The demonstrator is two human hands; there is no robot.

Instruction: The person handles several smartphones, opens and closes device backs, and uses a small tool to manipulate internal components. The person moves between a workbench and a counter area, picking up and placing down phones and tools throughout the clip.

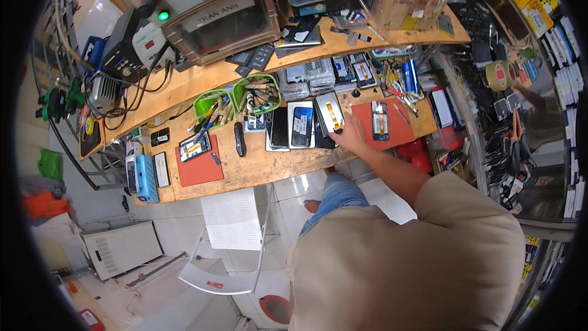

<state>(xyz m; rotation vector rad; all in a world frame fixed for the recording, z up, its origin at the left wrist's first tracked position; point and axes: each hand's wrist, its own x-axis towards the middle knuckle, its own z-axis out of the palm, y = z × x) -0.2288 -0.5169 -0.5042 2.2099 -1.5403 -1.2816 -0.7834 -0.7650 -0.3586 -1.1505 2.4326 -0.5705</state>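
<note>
My right hand point(350, 137) reaches over the workbench from the right. Its thumb and fingers are closed on the lower right corner of a phone screen panel point(324, 114), which has a yellow ribbon cable on its silvery back. Dark phone parts lie partly under the panel, and my fingertips are partly hidden. Just left of it are a dark phone with a white label point(302, 125) and a black phone point(279, 127). An opened phone point(380, 121) with a yellow ribbon cable lies on a red mat point(362, 117) to the right. My left hand is not in view.
Green baskets point(274, 109) of tools stand behind the phones. A black-handled tool point(239, 139) lies left of them; another opened phone point(195, 148) rests on a second red mat point(202, 171). A machine with gauges point(220, 21) stands at the back, and a white chair point(231, 220) in front.
</note>
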